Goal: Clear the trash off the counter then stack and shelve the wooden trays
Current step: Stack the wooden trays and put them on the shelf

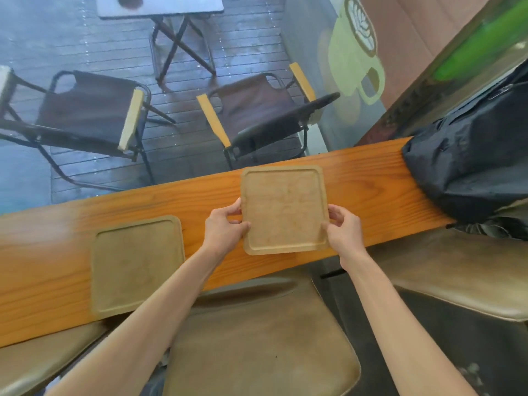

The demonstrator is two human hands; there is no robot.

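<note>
A square wooden tray (285, 209) with a raised rim is over the orange wooden counter (365, 181), near its middle. My left hand (225, 227) grips the tray's left edge and my right hand (344, 228) grips its right edge. Whether the tray rests on the counter or is lifted slightly, I cannot tell. A second wooden tray (137, 264) of the same kind lies flat on the counter to the left, apart from both hands. No trash shows on the counter.
A black backpack (468, 161) sits on the counter's right end. Brown cushioned stools (257, 344) stand below the near edge. Beyond the glass are folding chairs (257, 115) and a small table (160, 7) on a wet deck.
</note>
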